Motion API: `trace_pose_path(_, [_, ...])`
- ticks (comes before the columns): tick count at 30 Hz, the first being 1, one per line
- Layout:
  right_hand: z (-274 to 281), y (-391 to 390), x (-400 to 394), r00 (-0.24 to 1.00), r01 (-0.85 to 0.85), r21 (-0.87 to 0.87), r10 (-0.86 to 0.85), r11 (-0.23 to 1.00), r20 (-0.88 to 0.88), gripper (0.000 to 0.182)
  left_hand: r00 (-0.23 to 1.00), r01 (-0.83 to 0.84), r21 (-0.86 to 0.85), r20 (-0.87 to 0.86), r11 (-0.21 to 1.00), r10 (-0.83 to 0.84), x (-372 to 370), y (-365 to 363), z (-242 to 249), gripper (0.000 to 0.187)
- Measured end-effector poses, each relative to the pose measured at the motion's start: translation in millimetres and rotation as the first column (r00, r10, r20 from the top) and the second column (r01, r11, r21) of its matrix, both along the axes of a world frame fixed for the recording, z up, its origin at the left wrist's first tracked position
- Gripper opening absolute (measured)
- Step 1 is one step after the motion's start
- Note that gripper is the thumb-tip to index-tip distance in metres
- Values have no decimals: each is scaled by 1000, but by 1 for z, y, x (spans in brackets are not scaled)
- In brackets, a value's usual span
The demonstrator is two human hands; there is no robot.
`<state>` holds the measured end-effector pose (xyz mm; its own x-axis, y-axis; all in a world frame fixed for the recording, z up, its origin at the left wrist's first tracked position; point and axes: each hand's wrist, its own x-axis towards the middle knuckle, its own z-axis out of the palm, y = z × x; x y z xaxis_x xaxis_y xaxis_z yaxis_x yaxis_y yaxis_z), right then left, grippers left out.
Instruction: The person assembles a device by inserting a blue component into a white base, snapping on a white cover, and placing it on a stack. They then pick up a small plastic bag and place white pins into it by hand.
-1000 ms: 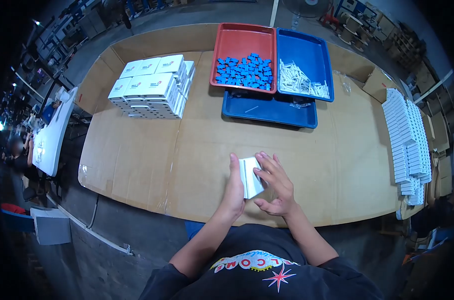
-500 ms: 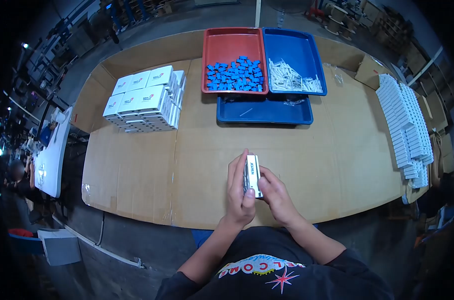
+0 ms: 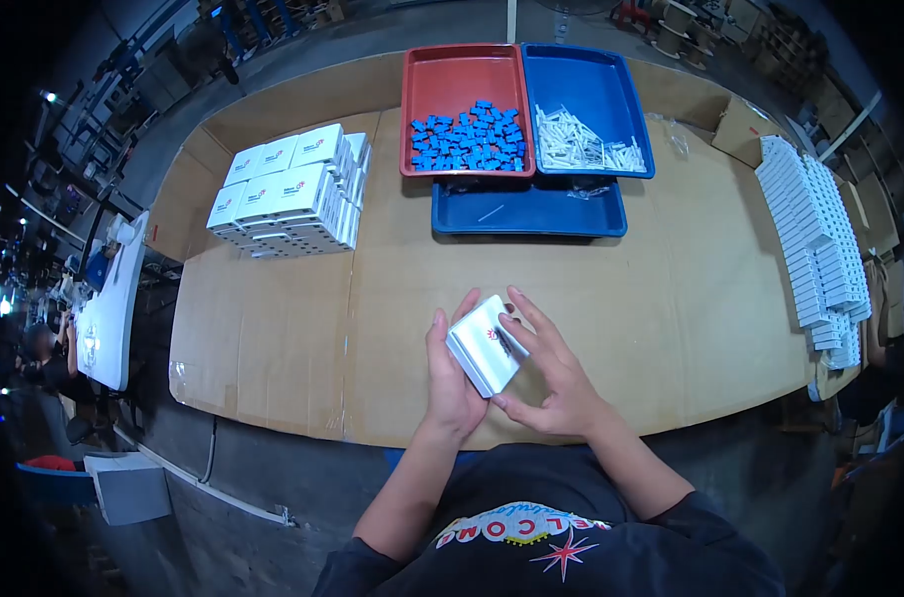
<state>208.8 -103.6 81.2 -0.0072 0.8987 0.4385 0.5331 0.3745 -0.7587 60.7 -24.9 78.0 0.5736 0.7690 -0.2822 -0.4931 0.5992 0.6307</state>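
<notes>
1. White box (image 3: 482, 350): tilted between both hands, above the worktop (image 3: 591, 289).
2. Left hand (image 3: 452, 386): fingers partly curled, cradling the box.
3. Right hand (image 3: 563, 390): fingers spread at its right side; cannot tell whether gripping.

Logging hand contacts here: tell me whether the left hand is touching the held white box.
Touching. The head view shows the left hand cradling the white box, which lies against the palm, with fingertips showing past its far edge.
</notes>
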Motion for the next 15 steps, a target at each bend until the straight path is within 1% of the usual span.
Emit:
trace_pose_path(1, [-3,0,4,999,-35,3,35,999,34,88,1000,25,0,-17,1000,-25,2,-1,4,84])
trace_pose_path(2, [-3,0,6,998,-23,24,22,999,56,88,998,52,-1,-33,999,-52,3,-3,7,85])
trace_pose_path(5, [-4,-3,8,993,11,83,-21,996,120,90,974,226,85,-11,970,-226,0,-7,14,94])
trace_pose_path(7, [-5,-3,8,987,33,119,-51,992,153,93,974,224,33,-46,974,-222,0,-12,15,98])
trace_pose_path(8, [-8,-3,6,987,47,135,-67,990,143,93,973,221,8,-65,975,-220,0,-14,16,100])
trace_pose_path(11, [-19,-5,-4,988,96,177,-116,980,104,95,973,196,108,-148,975,-180,3,-16,25,101])
trace_pose_path(14, [-27,-9,-8,988,141,196,-151,971,41,97,950,274,134,-189,952,-247,3,-12,23,100])
trace_pose_path(15, [-28,-7,-4,988,147,208,-154,967,16,97,941,298,99,-197,949,-275,3,-12,22,97])
